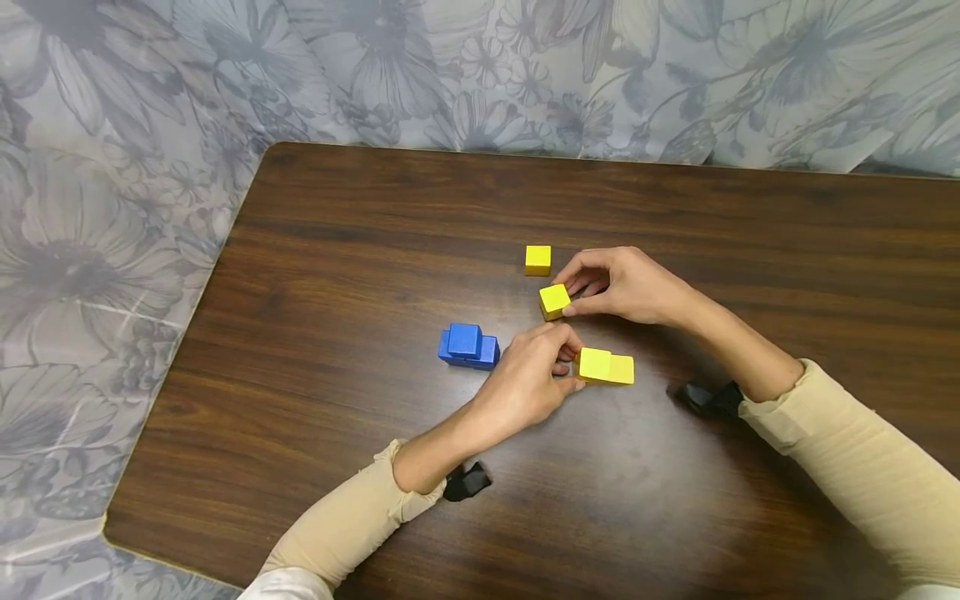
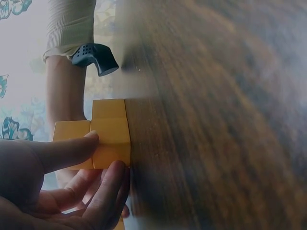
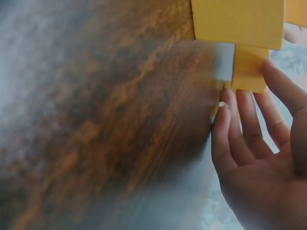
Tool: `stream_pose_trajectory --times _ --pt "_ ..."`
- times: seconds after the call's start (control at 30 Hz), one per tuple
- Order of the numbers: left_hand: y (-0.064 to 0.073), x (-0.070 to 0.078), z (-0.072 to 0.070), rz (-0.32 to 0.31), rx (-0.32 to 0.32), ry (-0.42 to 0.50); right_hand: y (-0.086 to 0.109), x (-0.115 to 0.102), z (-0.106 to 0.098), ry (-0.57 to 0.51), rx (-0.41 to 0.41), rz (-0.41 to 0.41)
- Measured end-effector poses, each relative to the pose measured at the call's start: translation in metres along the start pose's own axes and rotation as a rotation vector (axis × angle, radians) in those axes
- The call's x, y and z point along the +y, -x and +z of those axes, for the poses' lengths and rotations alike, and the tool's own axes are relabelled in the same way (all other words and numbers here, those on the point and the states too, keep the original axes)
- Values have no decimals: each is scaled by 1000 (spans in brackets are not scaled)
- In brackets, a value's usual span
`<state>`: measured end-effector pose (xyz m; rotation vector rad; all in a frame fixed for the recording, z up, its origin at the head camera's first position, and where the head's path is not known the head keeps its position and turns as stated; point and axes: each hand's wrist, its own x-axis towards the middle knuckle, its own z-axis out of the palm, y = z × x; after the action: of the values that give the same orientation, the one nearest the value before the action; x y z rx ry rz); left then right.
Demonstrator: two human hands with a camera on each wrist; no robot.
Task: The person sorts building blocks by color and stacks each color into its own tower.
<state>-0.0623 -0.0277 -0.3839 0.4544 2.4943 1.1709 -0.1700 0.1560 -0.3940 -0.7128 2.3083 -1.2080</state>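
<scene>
My left hand (image 1: 531,375) holds a small group of yellow cube blocks at its left end. An upper yellow block (image 1: 595,364) sits on the lower layer, and a lower yellow block (image 1: 622,369) shows to its right. In the left wrist view, the thumb lies across the seam between the upper block (image 2: 72,129) and the lower one (image 2: 111,143). Just beyond, my right hand (image 1: 630,283) pinches a single yellow block (image 1: 554,300) between thumb and fingers. The right wrist view shows this pinched block (image 3: 250,69) off the tabletop.
A loose yellow block (image 1: 537,260) stands behind the right hand's block. Left of my left hand is a blue stack (image 1: 465,343), one block resting on a lower blue layer. The brown wooden table (image 1: 337,250) meets a floral-patterned covering (image 1: 480,75) behind.
</scene>
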Motion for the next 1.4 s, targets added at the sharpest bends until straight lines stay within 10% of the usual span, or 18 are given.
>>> stream_pose_trajectory --times 0.8,1.4 --pt "-1 3 1 16 12 -3 54 -1 -13 -114 255 -59" --pt "1 3 0 12 -3 -23 89 -2 -5 -117 251 -125"
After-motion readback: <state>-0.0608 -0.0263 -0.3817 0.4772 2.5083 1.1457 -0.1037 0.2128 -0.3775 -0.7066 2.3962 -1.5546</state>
